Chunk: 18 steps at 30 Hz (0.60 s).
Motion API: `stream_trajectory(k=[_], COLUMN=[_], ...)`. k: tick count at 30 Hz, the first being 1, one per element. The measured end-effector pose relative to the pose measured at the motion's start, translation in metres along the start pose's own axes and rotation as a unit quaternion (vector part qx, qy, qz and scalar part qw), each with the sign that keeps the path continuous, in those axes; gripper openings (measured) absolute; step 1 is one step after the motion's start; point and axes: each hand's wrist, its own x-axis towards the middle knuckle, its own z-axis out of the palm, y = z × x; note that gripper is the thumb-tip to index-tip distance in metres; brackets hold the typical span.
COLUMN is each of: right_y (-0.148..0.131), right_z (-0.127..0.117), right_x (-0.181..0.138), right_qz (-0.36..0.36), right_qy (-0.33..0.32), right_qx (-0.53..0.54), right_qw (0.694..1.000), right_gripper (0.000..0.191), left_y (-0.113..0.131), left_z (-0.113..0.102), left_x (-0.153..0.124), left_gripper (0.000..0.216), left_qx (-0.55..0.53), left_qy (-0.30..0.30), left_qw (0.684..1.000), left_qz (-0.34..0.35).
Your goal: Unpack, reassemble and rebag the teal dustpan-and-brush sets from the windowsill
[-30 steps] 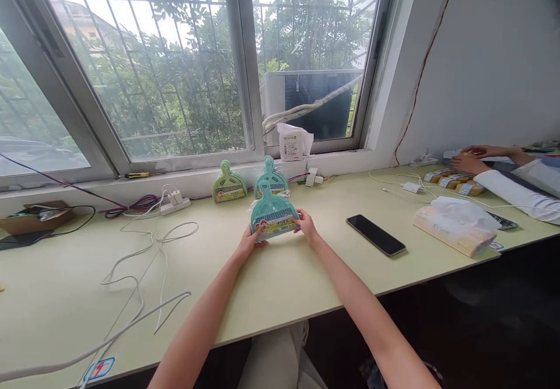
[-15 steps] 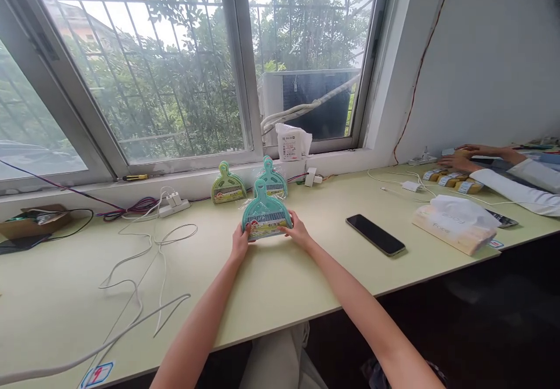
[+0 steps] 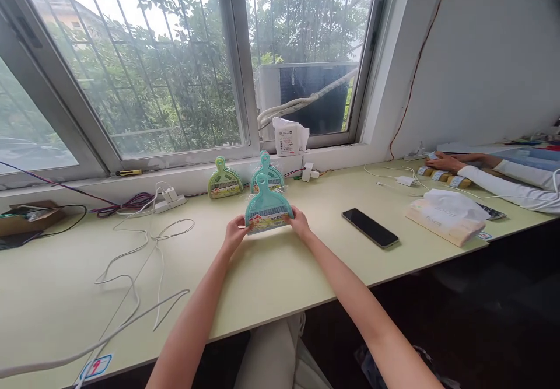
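Two-handed grip: lower corners of the front turquoise dustpan (image 3: pixel 268 204) clasped by left hand (image 3: pixel 235 232) and right hand (image 3: pixel 299 222).
Front turquoise dustpan: held handle up, left of the phone (image 3: pixel 370 227); contact with the counter (image 3: pixel 262 284) cannot be told.
Good handling: both sides are best kept level, pressed evenly.
Rear turquoise dustpan (image 3: pixel 273 178): seen left of and beyond the phone; nudging is best avoided.
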Motion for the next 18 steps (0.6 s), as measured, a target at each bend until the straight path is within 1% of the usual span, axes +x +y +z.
stream_trajectory(k=[3, 6, 11, 13, 15, 18], right_y=[-0.003, -0.005, -0.005, -0.004, -0.004, -0.002], right_z=[-0.002, -0.002, 0.000, 0.001, 0.003, 0.012], right_x=[-0.003, -0.006, -0.012, -0.013, -0.013, -0.008], right_qz=[-0.050, -0.088, -0.086, -0.097, -0.118, -0.123], right_qy=[0.005, 0.015, 0.044, 0.050, 0.044, 0.027], right_qx=[-0.126, -0.194, -0.269, -0.288, -0.284, -0.260], right_qw=[0.991, 0.977, 0.958, 0.951, 0.951, 0.957], right_gripper=[0.010, 0.012, 0.014, 0.015, 0.016, 0.018], left_y=[-0.007, -0.010, -0.004, -0.001, -0.001, -0.004], left_z=[-0.004, -0.003, 0.003, 0.003, 0.002, -0.002], left_x=[0.001, -0.001, -0.006, -0.008, -0.008, -0.007], left_gripper=[0.026, 0.022, 0.019, 0.016, 0.014, 0.024], left_qx=[0.079, 0.138, 0.218, 0.243, 0.250, 0.245], left_qy=[0.047, 0.070, 0.081, 0.095, 0.109, 0.116], left_qw=[0.995, 0.987, 0.973, 0.965, 0.962, 0.962], left_qz=[0.028, 0.033, 0.002, -0.004, -0.005, -0.019])
